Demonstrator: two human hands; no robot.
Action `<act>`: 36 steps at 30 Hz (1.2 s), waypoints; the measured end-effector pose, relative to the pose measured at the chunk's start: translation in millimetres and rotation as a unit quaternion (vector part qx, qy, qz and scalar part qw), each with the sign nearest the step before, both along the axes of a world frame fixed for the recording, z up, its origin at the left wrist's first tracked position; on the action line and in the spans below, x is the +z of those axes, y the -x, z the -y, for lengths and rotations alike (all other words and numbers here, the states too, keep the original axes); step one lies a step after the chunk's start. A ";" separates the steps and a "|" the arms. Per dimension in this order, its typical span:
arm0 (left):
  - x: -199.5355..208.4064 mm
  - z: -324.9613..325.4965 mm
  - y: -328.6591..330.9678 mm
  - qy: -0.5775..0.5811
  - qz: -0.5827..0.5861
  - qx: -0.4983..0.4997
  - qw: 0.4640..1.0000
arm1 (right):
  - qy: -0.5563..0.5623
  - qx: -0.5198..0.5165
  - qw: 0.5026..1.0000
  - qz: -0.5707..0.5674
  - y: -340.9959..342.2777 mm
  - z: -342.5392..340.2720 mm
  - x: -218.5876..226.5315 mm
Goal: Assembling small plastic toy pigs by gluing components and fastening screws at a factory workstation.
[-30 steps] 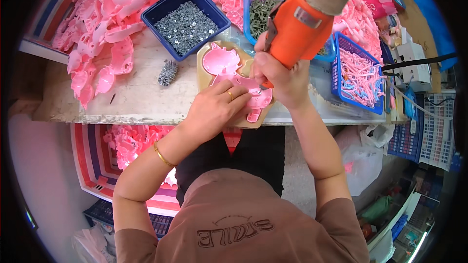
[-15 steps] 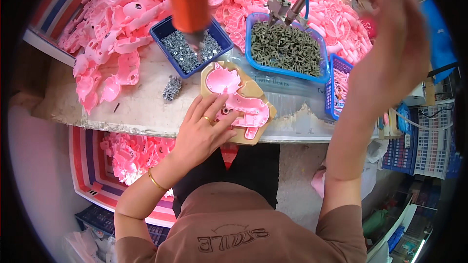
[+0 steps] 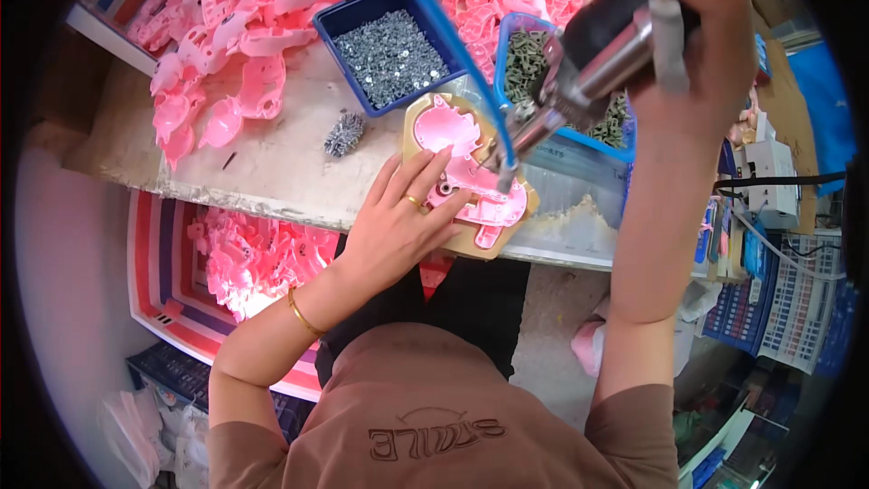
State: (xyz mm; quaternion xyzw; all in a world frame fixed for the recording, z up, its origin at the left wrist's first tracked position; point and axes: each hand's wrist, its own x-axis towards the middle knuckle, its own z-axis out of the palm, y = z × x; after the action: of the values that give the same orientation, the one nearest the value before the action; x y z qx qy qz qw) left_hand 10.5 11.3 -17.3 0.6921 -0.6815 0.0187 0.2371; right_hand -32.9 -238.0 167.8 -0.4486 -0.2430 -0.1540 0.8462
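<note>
Pink plastic part (image 3: 466,177) sits in a tan jig (image 3: 507,235), pressed flat by the open left hand (image 3: 394,226). The right hand (image 3: 697,45) is clamped round a metal power screwdriver (image 3: 579,81).

Brown short-sleeved shirt (image 3: 434,417), gold bangle (image 3: 303,315), gold ring (image 3: 412,201)

Screw tray (image 3: 391,54) behind jig (image 3: 471,179) — shell pile (image 3: 226,45) left.
</note>
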 end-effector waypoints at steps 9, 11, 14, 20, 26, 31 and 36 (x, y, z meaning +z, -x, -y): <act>-1.2 0.4 2.8 -0.017 -0.007 0.006 1.000 | 0.151 -0.488 0.847 -0.145 20.8 -94.6 1.1; -0.3 0.5 3.8 0.000 -0.018 0.002 1.000 | 0.149 -0.495 0.841 -0.157 22.9 -96.0 -4.6; -1.4 0.4 2.9 0.016 -0.008 0.005 1.000 | 0.121 -0.510 0.831 -0.187 23.2 -108.5 -7.9; -2.6 3.7 2.6 0.030 -0.014 0.001 0.999 | 0.448 -0.489 0.746 0.065 38.7 -66.7 -37.2; -2.9 4.3 2.3 0.039 -0.012 -0.011 0.999 | 0.132 -0.516 0.832 -0.155 55.4 -84.2 7.3; 33.4 -1.4 -10.4 0.043 -0.107 -0.080 0.990 | 0.224 -0.518 0.824 -0.055 60.3 -20.8 63.3; 117.2 -61.4 -55.1 -0.077 -0.245 -0.102 0.961 | 0.399 -0.551 0.709 -0.184 100.8 84.9 34.3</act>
State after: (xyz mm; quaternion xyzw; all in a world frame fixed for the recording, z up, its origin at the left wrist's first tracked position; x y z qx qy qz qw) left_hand 65.6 72.7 99.9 0.6183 -0.6692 -0.2284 0.3431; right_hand -133.8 -322.8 202.2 -0.8184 0.1690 -0.3959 0.3807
